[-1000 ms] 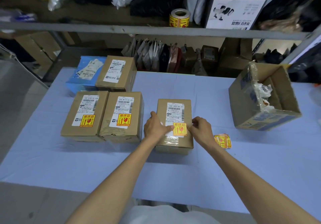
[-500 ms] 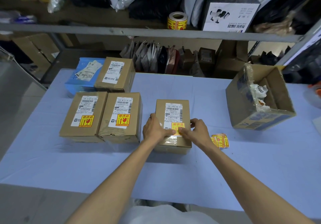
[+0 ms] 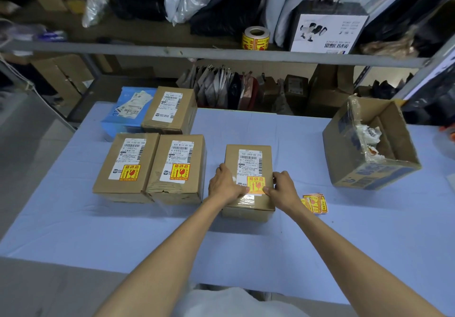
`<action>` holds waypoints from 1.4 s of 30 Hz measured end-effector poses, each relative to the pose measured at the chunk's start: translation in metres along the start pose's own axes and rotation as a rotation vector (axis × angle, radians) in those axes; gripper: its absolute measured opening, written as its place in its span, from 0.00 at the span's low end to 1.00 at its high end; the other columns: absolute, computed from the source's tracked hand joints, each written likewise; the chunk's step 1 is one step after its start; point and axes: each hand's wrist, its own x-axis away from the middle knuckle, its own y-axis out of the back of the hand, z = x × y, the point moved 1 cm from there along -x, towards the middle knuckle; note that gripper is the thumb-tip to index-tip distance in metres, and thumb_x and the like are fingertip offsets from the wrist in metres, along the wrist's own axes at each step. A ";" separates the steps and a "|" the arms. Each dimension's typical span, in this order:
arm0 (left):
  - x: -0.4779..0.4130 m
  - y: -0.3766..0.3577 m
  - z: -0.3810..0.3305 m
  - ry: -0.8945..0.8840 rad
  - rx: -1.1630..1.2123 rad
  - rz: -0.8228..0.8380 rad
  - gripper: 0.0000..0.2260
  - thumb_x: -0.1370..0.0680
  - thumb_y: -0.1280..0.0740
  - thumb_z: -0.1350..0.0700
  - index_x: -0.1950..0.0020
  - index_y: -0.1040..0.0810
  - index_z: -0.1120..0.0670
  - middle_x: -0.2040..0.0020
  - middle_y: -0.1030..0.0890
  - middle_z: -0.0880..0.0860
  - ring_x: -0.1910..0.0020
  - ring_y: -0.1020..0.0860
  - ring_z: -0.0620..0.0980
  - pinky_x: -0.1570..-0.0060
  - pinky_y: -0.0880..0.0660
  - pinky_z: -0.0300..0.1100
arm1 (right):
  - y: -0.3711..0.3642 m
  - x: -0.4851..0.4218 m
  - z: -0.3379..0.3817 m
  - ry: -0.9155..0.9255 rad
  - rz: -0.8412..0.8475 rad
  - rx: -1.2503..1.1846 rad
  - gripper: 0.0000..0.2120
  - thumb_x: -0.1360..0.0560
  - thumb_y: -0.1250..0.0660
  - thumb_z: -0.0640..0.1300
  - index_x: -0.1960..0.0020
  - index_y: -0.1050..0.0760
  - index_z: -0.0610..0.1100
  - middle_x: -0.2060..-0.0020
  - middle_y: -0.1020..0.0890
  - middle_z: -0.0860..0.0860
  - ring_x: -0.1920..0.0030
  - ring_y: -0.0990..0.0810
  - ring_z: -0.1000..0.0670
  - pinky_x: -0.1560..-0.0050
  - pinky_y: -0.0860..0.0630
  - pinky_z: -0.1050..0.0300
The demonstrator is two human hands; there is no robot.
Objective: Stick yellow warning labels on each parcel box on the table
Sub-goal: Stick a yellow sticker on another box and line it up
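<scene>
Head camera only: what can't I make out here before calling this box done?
All head view.
Yellow label on the centre box: lower corners under the left hand and right hand, so stuck-down edges unconfirmed.
Fingers of both hands: behind the hand backs; gripping or pressing, cannot tell.
Loose labels: overlapped, partly behind the right wrist; count unknown.
Blue parcel: partly behind the far box.
Open carton: its wall hides the bottom.

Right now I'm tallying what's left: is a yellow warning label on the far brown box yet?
Off. The far brown box shows only its white shipping label; no yellow on its top.
</scene>
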 end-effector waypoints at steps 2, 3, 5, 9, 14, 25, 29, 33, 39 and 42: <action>0.002 0.005 -0.005 -0.010 0.042 0.059 0.30 0.26 0.32 0.50 0.30 0.42 0.57 0.34 0.33 0.56 0.36 0.29 0.59 0.41 0.31 0.48 | 0.005 -0.002 0.000 -0.031 0.019 -0.005 0.09 0.25 0.36 0.36 0.46 0.22 0.36 0.48 0.23 0.41 0.49 0.23 0.45 0.54 0.27 0.56; 0.002 0.008 -0.008 -0.015 0.080 0.091 0.28 0.23 0.36 0.52 0.28 0.45 0.57 0.33 0.35 0.56 0.35 0.30 0.59 0.40 0.32 0.48 | 0.008 -0.001 0.002 -0.052 0.023 -0.008 0.11 0.25 0.37 0.34 0.45 0.22 0.35 0.48 0.21 0.40 0.49 0.23 0.44 0.53 0.24 0.52; 0.002 0.016 -0.016 -0.068 0.093 0.125 0.22 0.21 0.42 0.58 0.30 0.45 0.58 0.34 0.38 0.57 0.34 0.33 0.57 0.39 0.34 0.45 | 0.013 0.001 0.011 -0.083 -0.046 -0.016 0.16 0.25 0.37 0.33 0.38 0.27 0.32 0.45 0.23 0.37 0.46 0.23 0.41 0.46 0.23 0.46; 0.000 0.033 -0.031 -0.169 0.103 0.127 0.12 0.20 0.46 0.66 0.37 0.41 0.59 0.41 0.38 0.57 0.46 0.32 0.51 0.59 0.30 0.31 | 0.017 0.009 0.052 0.146 -0.207 -0.142 0.20 0.27 0.35 0.34 0.36 0.28 0.41 0.46 0.24 0.44 0.52 0.22 0.50 0.51 0.23 0.56; -0.002 0.047 -0.041 -0.235 0.393 -0.011 0.07 0.21 0.39 0.60 0.44 0.33 0.54 0.44 0.26 0.52 0.45 0.25 0.51 0.44 0.23 0.48 | 0.018 0.019 0.101 0.328 -0.193 -0.279 0.13 0.29 0.32 0.32 0.46 0.20 0.41 0.55 0.19 0.51 0.58 0.21 0.58 0.59 0.25 0.72; 0.007 0.062 -0.048 -0.172 1.044 0.168 0.10 0.20 0.39 0.66 0.40 0.24 0.65 0.51 0.18 0.58 0.53 0.18 0.50 0.49 0.20 0.40 | 0.041 0.010 0.103 0.385 -0.274 -0.161 0.04 0.30 0.28 0.36 0.56 0.19 0.42 0.64 0.19 0.52 0.63 0.22 0.57 0.62 0.27 0.71; 0.001 0.064 -0.049 -0.217 0.832 -0.007 0.09 0.26 0.27 0.59 0.47 0.18 0.59 0.53 0.16 0.55 0.52 0.18 0.50 0.50 0.21 0.40 | 0.043 0.004 0.103 0.369 -0.212 -0.255 0.02 0.29 0.28 0.36 0.57 0.18 0.41 0.66 0.17 0.53 0.65 0.19 0.58 0.63 0.23 0.67; -0.007 0.067 -0.053 -0.241 0.655 -0.115 0.03 0.28 0.25 0.53 0.56 0.16 0.51 0.57 0.15 0.51 0.54 0.18 0.49 0.48 0.22 0.46 | 0.049 0.002 0.103 0.316 -0.254 -0.411 0.06 0.28 0.28 0.34 0.54 0.23 0.40 0.67 0.17 0.48 0.67 0.17 0.54 0.64 0.20 0.62; -0.003 0.067 -0.061 -0.199 0.786 -0.035 0.04 0.25 0.28 0.59 0.52 0.18 0.58 0.56 0.17 0.59 0.62 0.17 0.52 0.50 0.19 0.47 | 0.054 0.003 0.104 0.285 -0.330 -0.414 0.02 0.30 0.25 0.41 0.58 0.16 0.45 0.60 0.17 0.53 0.64 0.16 0.55 0.60 0.19 0.61; -0.003 0.068 -0.060 -0.154 0.868 -0.032 0.03 0.27 0.28 0.62 0.54 0.19 0.58 0.54 0.17 0.60 0.60 0.16 0.53 0.51 0.19 0.45 | 0.056 0.004 0.104 0.321 -0.284 -0.360 0.03 0.30 0.25 0.41 0.57 0.15 0.45 0.63 0.16 0.54 0.62 0.16 0.57 0.58 0.21 0.64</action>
